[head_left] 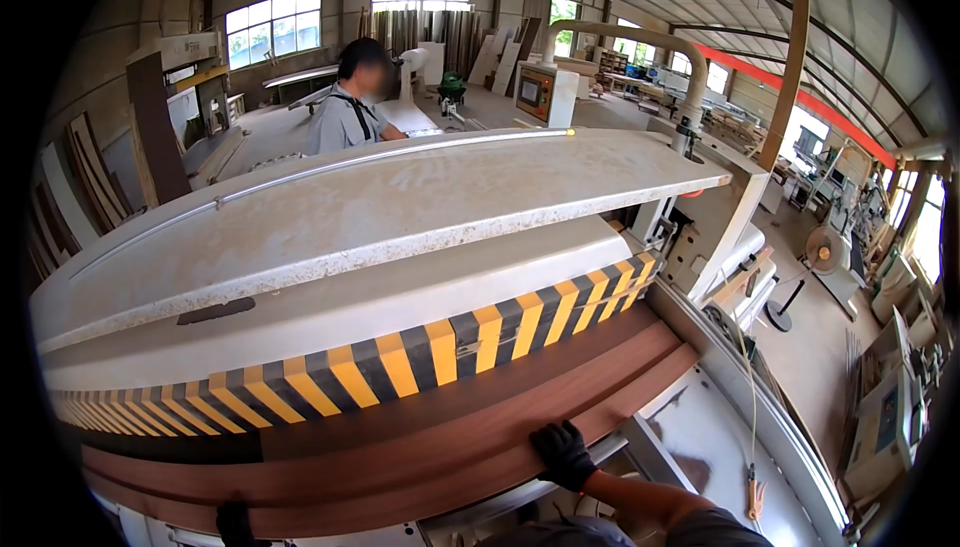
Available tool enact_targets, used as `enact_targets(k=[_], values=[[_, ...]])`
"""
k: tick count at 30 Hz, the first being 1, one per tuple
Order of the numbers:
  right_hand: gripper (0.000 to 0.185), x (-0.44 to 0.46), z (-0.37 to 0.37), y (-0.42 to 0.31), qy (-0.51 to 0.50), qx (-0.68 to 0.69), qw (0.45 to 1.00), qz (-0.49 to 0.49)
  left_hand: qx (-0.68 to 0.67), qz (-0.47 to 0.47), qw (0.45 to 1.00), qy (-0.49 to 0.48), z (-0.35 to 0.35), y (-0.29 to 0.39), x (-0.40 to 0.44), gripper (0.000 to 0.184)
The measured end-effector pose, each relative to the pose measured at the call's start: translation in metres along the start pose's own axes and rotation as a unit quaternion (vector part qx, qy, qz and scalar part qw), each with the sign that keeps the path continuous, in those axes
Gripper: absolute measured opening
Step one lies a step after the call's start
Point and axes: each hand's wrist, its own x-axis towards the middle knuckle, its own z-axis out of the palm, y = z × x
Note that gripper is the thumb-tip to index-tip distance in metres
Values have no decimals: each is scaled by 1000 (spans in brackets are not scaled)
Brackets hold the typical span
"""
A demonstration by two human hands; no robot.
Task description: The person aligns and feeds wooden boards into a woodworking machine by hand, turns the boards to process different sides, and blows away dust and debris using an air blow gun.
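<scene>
Two long reddish-brown wooden boards [400, 444] lie side by side on the machine bed, under a guard with black and yellow stripes [400, 362]. My right hand [563, 454], in a black glove, is closed over the near edge of the front board [450, 482], towards its right end. Near that board's left part, my left hand [235, 524], also black-gloved, has its fingers hooked over the same edge. Most of the left hand is cut off by the frame's bottom. Behind the guard rises the machine's wide, dusty white cover [400, 202].
A metal rail [750, 387] runs along the bed's right side, with a cord and an orange-brown tassel-like end [756, 495] hanging there. Beyond the machine stands a person in a grey shirt [340, 122]. A fan [826, 250] is at the right.
</scene>
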Motion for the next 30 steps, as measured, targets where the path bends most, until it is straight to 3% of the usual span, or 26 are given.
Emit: enact_targets(k=[4,6,7,9,14,16,20,22,23,28,30], values=[[102,-2,5,1,2,-13,1000,-6,49,51,997,1,-27,10,-8,131],[103,0,4,3,6,-11,1000,-9,54,69,995,47,-37,22,2,117],[104,1,-3,-2,-6,-1,1000,0,57,82,994,34,-31,13,1,117],[106,10,-4,7,5,-11,1000,-5,21,48,992,117,16,1,-1,124],[110,-4,10,3,8,-6,1000,0,-4,83,992,98,-15,16,11,119],[113,-12,11,-1,-2,-3,1000,5,-32,35,999,15,-24,20,12,110],[111,-3,4,2,15,14,1000,8,3,75,995,64,-14,16,10,110],[112,-2,5,2,17,23,1000,5,36,93,987,124,-11,14,10,127],[112,-3,8,4,12,5,1000,-3,36,94,988,121,-10,14,9,127],[112,-1,7,4,3,13,1000,4,28,10,1000,1,-5,10,4,136],[111,-1,5,4,-3,14,1000,7,29,7,1000,4,0,9,2,137]])
